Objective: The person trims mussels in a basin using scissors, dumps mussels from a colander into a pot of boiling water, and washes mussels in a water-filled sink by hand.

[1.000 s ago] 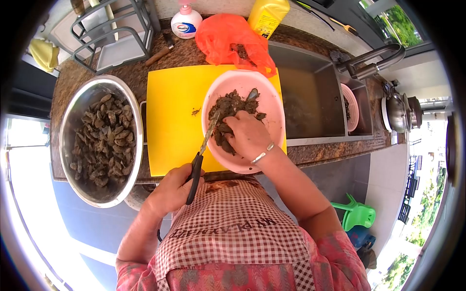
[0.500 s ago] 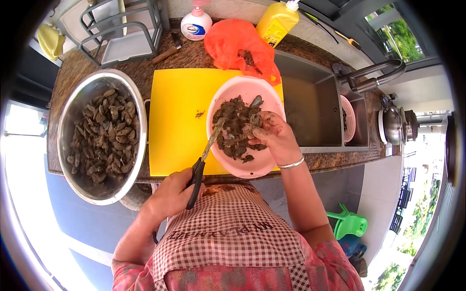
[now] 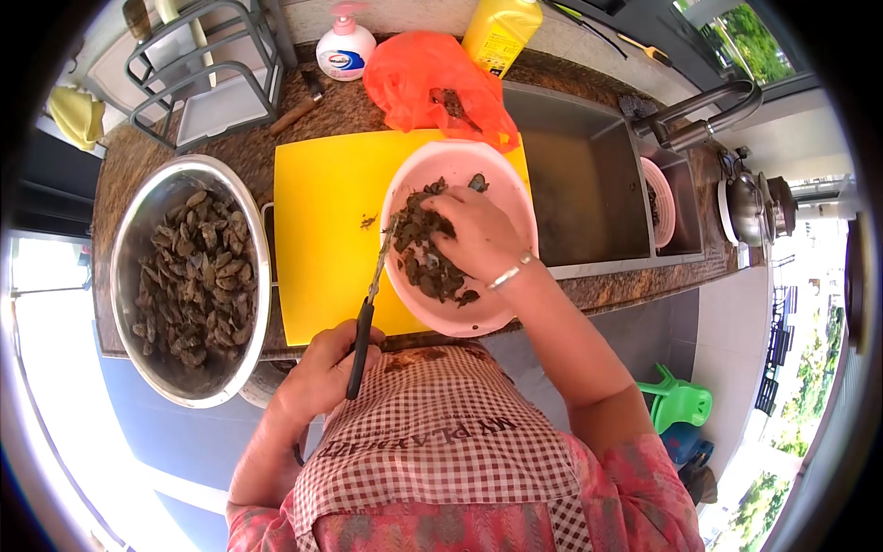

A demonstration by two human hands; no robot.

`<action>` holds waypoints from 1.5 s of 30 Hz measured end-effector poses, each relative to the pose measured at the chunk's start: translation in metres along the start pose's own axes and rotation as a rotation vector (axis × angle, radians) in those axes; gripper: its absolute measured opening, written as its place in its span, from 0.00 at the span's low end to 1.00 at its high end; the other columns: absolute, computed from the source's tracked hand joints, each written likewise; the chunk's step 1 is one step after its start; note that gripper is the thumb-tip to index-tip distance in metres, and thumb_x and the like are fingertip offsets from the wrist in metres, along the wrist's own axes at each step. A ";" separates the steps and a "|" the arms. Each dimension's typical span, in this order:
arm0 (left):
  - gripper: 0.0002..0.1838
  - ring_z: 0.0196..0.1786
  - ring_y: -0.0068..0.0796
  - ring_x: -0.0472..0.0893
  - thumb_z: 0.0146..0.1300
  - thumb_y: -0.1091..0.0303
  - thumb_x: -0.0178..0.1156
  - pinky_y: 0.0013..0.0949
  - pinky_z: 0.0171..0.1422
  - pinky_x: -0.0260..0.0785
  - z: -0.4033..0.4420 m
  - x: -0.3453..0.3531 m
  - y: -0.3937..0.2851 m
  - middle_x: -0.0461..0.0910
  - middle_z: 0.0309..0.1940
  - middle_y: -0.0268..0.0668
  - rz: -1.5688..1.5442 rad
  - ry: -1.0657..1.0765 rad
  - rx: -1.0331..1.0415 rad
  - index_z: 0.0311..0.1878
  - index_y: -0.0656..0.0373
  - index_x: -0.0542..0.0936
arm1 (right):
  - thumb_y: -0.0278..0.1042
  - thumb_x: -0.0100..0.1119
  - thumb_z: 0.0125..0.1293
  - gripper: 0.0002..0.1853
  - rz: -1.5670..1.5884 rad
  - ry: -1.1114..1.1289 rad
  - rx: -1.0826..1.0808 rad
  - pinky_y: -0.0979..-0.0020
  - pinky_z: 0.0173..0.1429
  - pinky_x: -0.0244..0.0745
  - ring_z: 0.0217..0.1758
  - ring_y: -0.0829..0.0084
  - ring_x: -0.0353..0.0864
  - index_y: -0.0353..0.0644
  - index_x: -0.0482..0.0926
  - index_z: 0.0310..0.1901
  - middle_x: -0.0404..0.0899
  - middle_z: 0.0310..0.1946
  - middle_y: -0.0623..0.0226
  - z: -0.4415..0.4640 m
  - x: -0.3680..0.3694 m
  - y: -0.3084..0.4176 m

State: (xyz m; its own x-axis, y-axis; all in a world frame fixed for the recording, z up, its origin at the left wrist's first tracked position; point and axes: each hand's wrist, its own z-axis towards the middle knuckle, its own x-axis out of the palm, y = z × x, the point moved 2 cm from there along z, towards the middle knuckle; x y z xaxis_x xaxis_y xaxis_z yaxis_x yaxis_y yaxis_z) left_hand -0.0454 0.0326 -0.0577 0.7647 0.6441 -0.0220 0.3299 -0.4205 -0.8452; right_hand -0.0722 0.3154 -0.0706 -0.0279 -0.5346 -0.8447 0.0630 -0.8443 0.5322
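Observation:
My left hand (image 3: 324, 373) is closed around the black handles of muddy scissors (image 3: 364, 333), whose blades point up to the left rim of a pink basin (image 3: 504, 175). Inside that basin lies a heap of muddy mussels (image 3: 430, 262). My right hand (image 3: 478, 232), with a silver bracelet at the wrist, reaches into the heap from the right; its fingertips are among the shells, and what they hold is hidden. The basin stands on a yellow cutting board (image 3: 322, 221), which has a small bit of dirt on it.
A large steel bowl (image 3: 259, 304) of muddy mussels is at the left. Behind the board are a red plastic bag (image 3: 414, 78), a soap bottle (image 3: 345, 46), a yellow bottle (image 3: 501, 35) and a rack (image 3: 267, 101). The sink (image 3: 589, 193) and faucet (image 3: 690, 133) are at the right.
Half a second ago my right hand was raised at the basin's right side with a muddy clump; now it is back down in the heap. The scissors stay in my left hand, turned slightly.

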 end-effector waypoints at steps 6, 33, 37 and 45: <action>0.19 0.29 0.18 0.76 0.69 0.61 0.61 0.24 0.33 0.67 -0.003 -0.001 -0.003 0.78 0.26 0.32 0.062 -0.021 0.016 0.53 0.68 0.79 | 0.27 0.66 0.56 0.16 -0.137 0.113 -0.031 0.59 0.58 0.75 0.53 0.53 0.79 0.44 0.83 0.48 0.76 0.47 0.57 0.030 0.016 0.001; 0.18 0.28 0.19 0.75 0.68 0.63 0.61 0.26 0.32 0.65 -0.002 0.007 -0.005 0.77 0.24 0.31 0.109 -0.067 0.060 0.51 0.69 0.80 | 0.39 0.69 0.58 0.14 -0.063 0.191 0.257 0.57 0.55 0.77 0.50 0.54 0.81 0.42 0.83 0.42 0.80 0.45 0.56 0.011 0.021 0.020; 0.17 0.27 0.18 0.74 0.68 0.62 0.63 0.25 0.31 0.64 -0.004 0.010 0.004 0.76 0.23 0.30 0.089 -0.096 0.068 0.50 0.68 0.80 | 0.36 0.71 0.57 0.13 0.111 0.097 0.199 0.61 0.51 0.79 0.45 0.57 0.84 0.39 0.81 0.40 0.82 0.42 0.58 0.006 0.022 0.016; 0.17 0.27 0.16 0.74 0.69 0.60 0.64 0.24 0.31 0.64 -0.007 0.011 0.005 0.75 0.23 0.27 -0.008 -0.074 0.007 0.49 0.66 0.80 | 0.21 0.64 0.68 0.11 1.146 0.046 0.554 0.72 0.47 0.85 0.40 0.76 0.85 0.39 0.76 0.50 0.82 0.41 0.71 -0.013 -0.005 -0.012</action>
State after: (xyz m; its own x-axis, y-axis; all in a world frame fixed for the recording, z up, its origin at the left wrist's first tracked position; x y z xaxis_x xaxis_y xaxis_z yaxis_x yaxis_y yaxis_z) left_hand -0.0313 0.0332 -0.0580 0.7185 0.6935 -0.0542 0.3322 -0.4106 -0.8491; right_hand -0.0595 0.3293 -0.0734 -0.1993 -0.9729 0.1175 -0.3957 0.1896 0.8986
